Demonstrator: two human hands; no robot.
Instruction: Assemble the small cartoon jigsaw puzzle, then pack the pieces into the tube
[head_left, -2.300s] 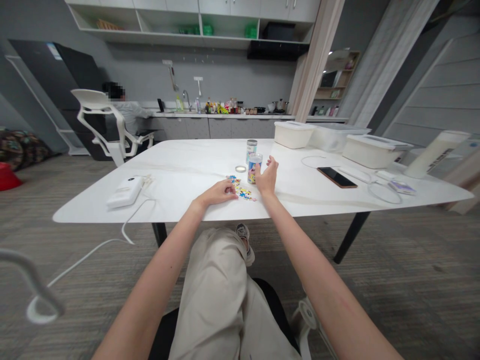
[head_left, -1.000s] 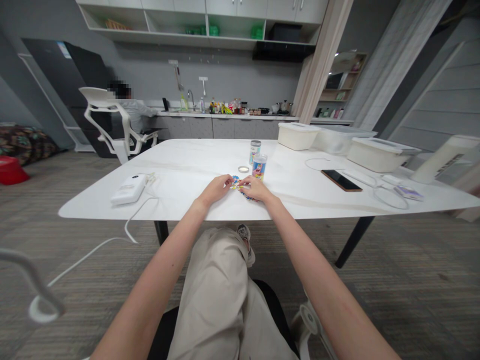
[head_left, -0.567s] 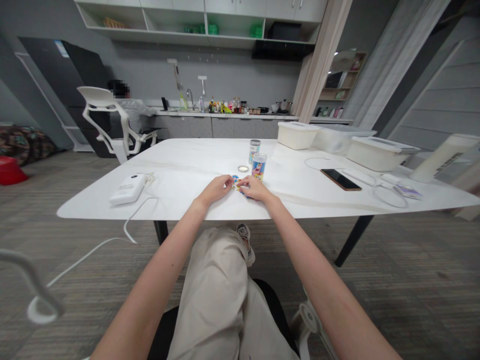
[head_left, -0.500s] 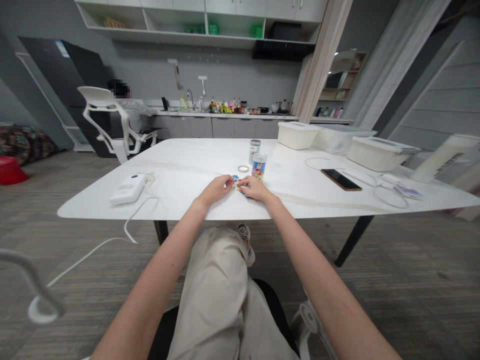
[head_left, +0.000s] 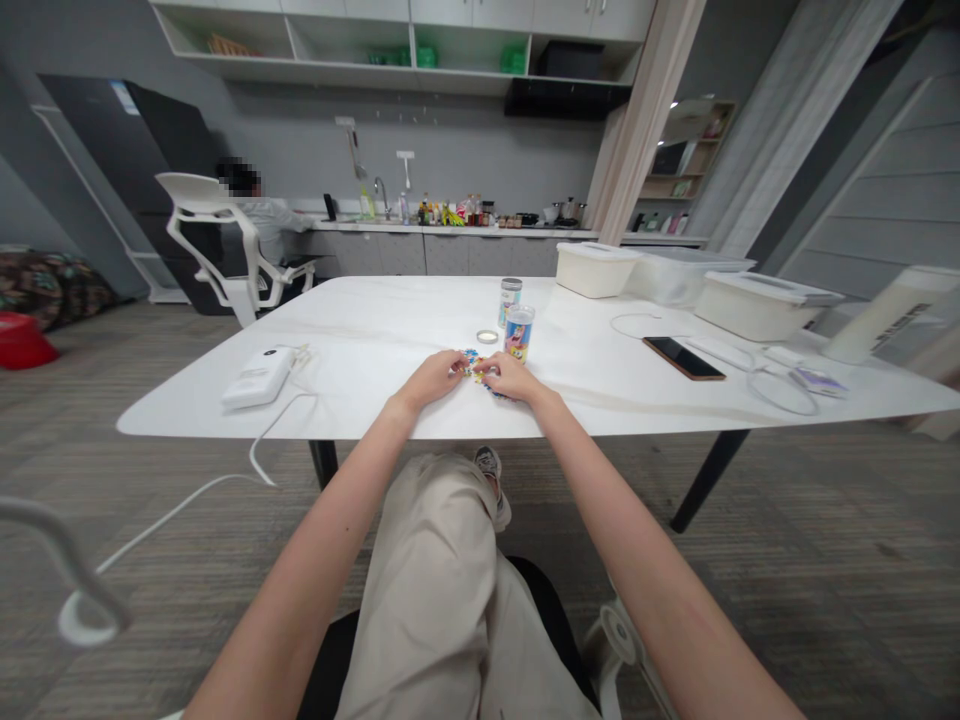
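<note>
- Colourful pieces (head_left: pixel 470 356) lie on the white table (head_left: pixel 375 325), near its front edge.
- Left hand (head_left: pixel 435 378) is curled at their left side; whether it grips one cannot be told.
- Right hand (head_left: pixel 513 376) bends over them, its grip likewise unclear.
- Printed can (head_left: pixel 519 333) stands just beyond the right hand.

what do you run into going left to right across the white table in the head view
White box-shaped device → left hand → small round lid → nearer printed can → leftmost cream lidded box → dark-screened phone → white cylindrical container
</note>
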